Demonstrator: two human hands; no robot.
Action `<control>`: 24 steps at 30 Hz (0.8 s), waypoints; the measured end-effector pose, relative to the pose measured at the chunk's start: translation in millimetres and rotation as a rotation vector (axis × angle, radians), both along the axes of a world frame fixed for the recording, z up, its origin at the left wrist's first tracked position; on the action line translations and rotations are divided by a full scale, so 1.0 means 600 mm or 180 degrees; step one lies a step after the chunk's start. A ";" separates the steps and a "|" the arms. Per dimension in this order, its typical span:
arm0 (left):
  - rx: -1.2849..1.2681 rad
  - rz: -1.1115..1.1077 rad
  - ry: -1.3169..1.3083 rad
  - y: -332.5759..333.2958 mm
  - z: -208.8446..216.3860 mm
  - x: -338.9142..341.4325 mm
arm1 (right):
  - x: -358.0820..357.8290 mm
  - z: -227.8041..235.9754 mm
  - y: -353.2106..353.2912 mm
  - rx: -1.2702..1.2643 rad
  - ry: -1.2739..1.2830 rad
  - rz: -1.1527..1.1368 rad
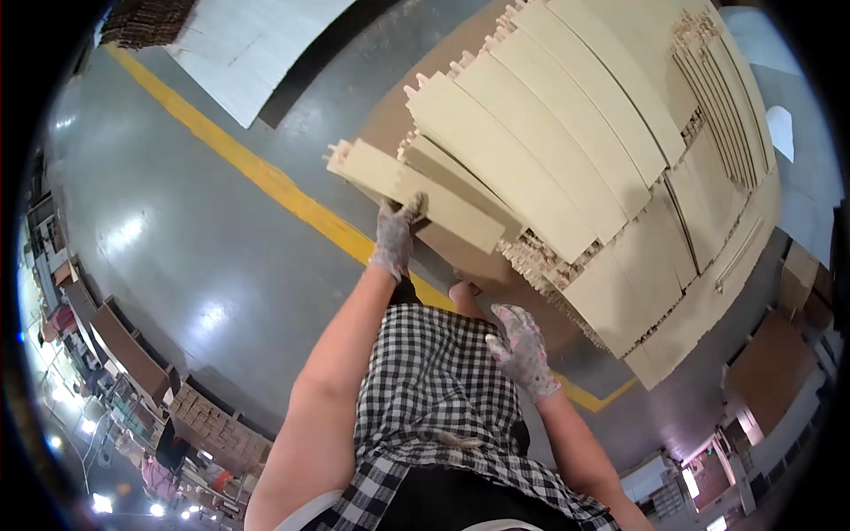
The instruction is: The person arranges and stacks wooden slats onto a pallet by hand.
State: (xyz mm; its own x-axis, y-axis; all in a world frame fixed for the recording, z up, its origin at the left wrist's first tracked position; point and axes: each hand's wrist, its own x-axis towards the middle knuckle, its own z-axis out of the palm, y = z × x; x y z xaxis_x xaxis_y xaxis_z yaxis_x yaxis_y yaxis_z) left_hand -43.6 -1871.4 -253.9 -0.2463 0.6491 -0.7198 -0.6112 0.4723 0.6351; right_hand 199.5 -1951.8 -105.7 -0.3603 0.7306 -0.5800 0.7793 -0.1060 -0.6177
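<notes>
My left hand (396,235), in a patterned grey glove, grips the near long edge of a narrow bundle of cream-coloured boards (452,211). Some of its fingertips are hidden against the boards. The bundle lies at an angle beside a large stack of similar flat boards (544,142), its far-left end uneven. My right hand (524,354), gloved in the same pattern, hovers before my checked apron (434,372). Its thumb stands apart from the fingers, and it holds nothing. A gap separates it from the stack's near edge.
Brown sheeting (390,115) lies under the stack. A yellow line (266,181) crosses the grey floor (168,203). White sheets (257,53) lie at the far left. Stacked brown pieces (217,420) stand at the lower left, and brown boxes (797,274) at the right.
</notes>
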 end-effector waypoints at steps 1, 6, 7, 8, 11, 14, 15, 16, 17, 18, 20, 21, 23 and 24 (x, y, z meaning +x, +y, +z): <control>-0.0025 0.0057 -0.0069 0.011 -0.008 0.002 | 0.003 -0.010 -0.007 -0.0168 -0.0093 -0.0014; -0.0348 -0.0369 0.0097 0.031 -0.035 0.043 | -0.006 -0.056 -0.035 -0.0428 0.0400 -0.0442; -0.0310 -0.0366 0.0034 0.027 -0.039 0.057 | -0.008 -0.062 -0.040 -0.0469 0.0375 -0.0462; -0.0258 -0.0359 -0.0021 0.024 -0.043 0.075 | -0.008 -0.067 -0.043 -0.0508 0.0349 -0.0485; -0.0332 -0.0358 -0.0134 0.013 -0.066 0.123 | -0.001 -0.080 -0.055 -0.0551 0.0370 -0.0619; -0.0121 -0.0224 -0.0109 0.001 -0.101 0.154 | 0.016 -0.090 -0.063 -0.0531 0.0296 -0.0732; -0.0318 -0.0433 0.0200 0.001 -0.115 0.157 | 0.021 -0.094 -0.065 -0.0450 0.0281 -0.0739; -0.0354 -0.0617 0.0531 0.005 -0.128 0.159 | 0.026 -0.097 -0.066 -0.0417 0.0246 -0.0809; -0.0526 -0.0805 0.0930 0.005 -0.135 0.163 | 0.029 -0.101 -0.067 -0.0446 0.0225 -0.0852; -0.0843 -0.1086 0.1440 0.007 -0.140 0.166 | 0.031 -0.104 -0.067 -0.0404 0.0221 -0.0890; -0.1190 -0.1368 0.1954 0.012 -0.140 0.172 | 0.031 -0.110 -0.066 -0.0366 0.0112 -0.0927; -0.1267 -0.1302 0.1715 0.015 -0.136 0.173 | 0.031 -0.113 -0.066 -0.0344 0.0185 -0.1010; -0.0926 -0.0641 0.0750 0.021 -0.124 0.176 | 0.030 -0.117 -0.067 -0.0398 0.0162 -0.1109; -0.0713 -0.0278 0.0056 0.025 -0.118 0.179 | 0.030 -0.119 -0.069 -0.0507 0.0193 -0.1208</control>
State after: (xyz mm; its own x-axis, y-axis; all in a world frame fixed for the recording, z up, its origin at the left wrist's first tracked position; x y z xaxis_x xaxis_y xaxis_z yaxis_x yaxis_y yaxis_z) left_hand 63.9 -1856.5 -324.6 -0.2100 0.4930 -0.8443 -0.5515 0.6533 0.5187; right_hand 217.3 -1993.4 -177.1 -0.1196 0.7209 -0.6827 0.6292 -0.4769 -0.6138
